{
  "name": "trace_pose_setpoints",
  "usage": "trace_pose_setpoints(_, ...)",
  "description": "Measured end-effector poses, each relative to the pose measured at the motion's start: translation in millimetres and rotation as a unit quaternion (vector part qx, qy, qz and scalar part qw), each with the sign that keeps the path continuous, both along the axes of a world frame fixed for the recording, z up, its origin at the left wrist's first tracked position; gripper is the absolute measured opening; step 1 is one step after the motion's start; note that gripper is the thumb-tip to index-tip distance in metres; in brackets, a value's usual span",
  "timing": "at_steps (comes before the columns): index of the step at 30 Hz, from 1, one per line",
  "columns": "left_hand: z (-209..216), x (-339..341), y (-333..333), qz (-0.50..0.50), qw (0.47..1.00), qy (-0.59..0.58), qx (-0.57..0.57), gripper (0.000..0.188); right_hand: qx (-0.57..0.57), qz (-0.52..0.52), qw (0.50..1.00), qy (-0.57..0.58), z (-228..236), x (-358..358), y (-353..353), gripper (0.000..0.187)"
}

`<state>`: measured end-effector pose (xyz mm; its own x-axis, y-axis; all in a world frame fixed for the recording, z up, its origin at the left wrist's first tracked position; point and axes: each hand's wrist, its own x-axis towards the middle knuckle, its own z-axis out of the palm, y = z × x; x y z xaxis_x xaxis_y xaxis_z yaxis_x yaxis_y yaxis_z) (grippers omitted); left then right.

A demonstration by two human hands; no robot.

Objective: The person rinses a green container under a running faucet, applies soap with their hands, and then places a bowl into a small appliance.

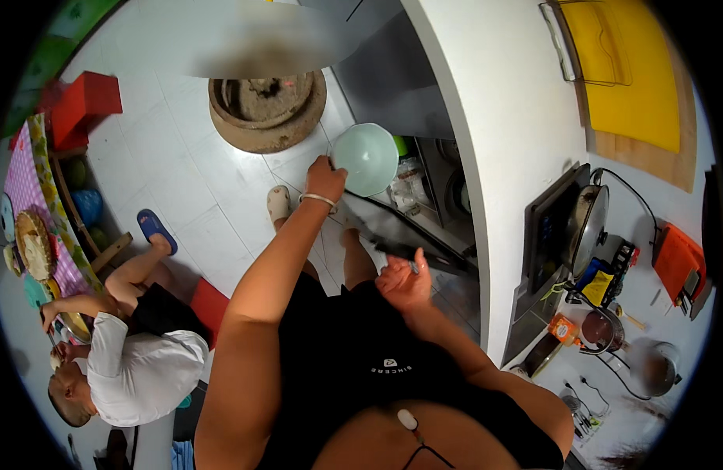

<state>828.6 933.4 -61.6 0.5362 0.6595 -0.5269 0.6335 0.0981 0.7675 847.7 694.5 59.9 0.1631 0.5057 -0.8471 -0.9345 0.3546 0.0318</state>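
Observation:
My left hand [324, 178], with a pale bracelet at its wrist, is closed on the near-left rim of a pale green bowl [365, 160]. The bowl is tipped so that its round inside faces me. Right beside it is a pulled-out cabinet drawer [424, 229] with a dark edge, holding clear plastic packets [409, 186] and a bright green item [400, 146]. My right hand [406, 282] is palm up in front of that drawer edge, fingers loosely bent and apart. A dark strip lies just beyond its fingertips; whether they touch it I cannot tell.
A round brown stove-like basin [267, 117] stands on the tiled floor ahead. At left a person [146, 368] in a white top sits eating at a table [40, 184]. A white counter edge [475, 157] rises right, with a lidded pan [587, 223] beyond it.

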Motion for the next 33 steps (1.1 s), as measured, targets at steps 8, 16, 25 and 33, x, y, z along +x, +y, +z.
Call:
trace_pose_setpoints(8, -30.6, 58.6, -55.5, -0.190, 0.981, 0.018, -0.033, 0.035, -0.236, 0.186, 0.938, 0.173, 9.3, 5.4, -47.1, 0.038)
trace_pose_setpoints(16, -58.3, 102.5, -129.4, -0.172, 0.980, -0.038, -0.091, 0.030, -0.335, 0.205, 0.914, 0.102, 3.5, 44.7, -78.7, 0.025)
trace_pose_setpoints(25, -20.6, 173.2, -171.9, -0.223, 0.963, -0.096, -0.118, 0.029, -0.286, 0.206, 0.935, 0.042, -5.2, 38.0, -98.5, 0.016)
trace_pose_setpoints(33, -38.4, 240.8, -272.6, -0.335, 0.899, -0.275, 0.061, 0.034, -0.267, 0.215, 0.939, -0.015, -0.5, 39.2, -89.0, 0.014)
